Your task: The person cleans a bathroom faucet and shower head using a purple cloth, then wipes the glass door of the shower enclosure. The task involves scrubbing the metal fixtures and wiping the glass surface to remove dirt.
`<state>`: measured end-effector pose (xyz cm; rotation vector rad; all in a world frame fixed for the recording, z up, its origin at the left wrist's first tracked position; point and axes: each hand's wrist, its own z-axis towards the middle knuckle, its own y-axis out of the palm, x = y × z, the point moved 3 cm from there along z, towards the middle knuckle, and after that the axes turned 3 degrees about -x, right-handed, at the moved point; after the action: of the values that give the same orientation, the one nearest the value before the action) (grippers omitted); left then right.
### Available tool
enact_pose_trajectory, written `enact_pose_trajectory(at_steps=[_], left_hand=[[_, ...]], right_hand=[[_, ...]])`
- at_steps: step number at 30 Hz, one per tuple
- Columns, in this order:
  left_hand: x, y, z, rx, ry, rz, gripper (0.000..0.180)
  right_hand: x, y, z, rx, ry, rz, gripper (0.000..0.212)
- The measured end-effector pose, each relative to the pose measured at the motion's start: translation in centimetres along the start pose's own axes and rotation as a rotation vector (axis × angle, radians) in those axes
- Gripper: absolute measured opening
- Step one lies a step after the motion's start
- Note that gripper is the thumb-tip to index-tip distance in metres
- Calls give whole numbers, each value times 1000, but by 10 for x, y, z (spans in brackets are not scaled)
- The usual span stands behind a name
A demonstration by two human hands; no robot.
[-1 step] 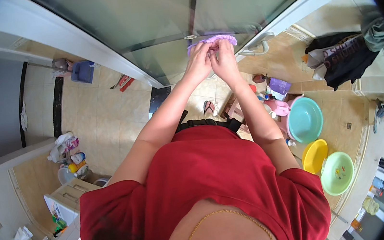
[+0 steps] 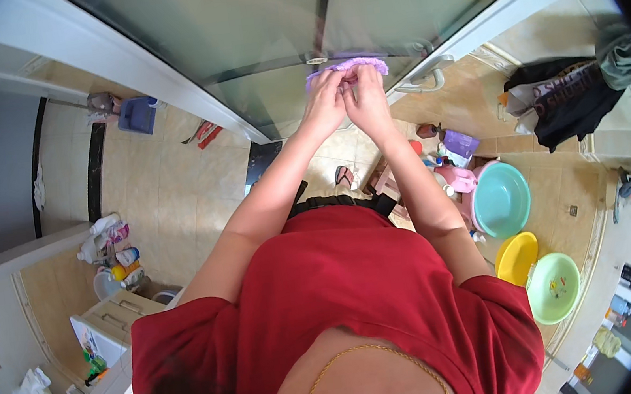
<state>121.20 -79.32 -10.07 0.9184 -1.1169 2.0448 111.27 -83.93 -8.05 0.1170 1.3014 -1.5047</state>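
A lilac cloth is bunched up in front of the frosted glass door. My left hand and my right hand grip it side by side, thumbs close together and fingers bent inward. Both forearms stretch far forward. Part of the cloth is hidden behind my fingers, and I cannot tell whether it touches the glass. A small oval badge sits on the door just above my left hand.
Right of my hands is a white door handle. Blue, yellow and green basins stand at the right, near bottles and a purple pouch. Dark clothing hangs farther right. A blue bin is far left.
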Motion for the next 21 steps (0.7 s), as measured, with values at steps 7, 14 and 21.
enact_pose_trajectory(at_steps=[7,14,21], left_hand=[[-7,-95,-22,185,-92,235,27],[-35,-170,-42,398,-162,405,28],[2,-125,-18,379,-49,368,26]], right_hand=[[-67,61,14,-84,-206,126,27],[-125,120,28,-238,-307,334,35],[-96,64,28,-151,-283,292,27]])
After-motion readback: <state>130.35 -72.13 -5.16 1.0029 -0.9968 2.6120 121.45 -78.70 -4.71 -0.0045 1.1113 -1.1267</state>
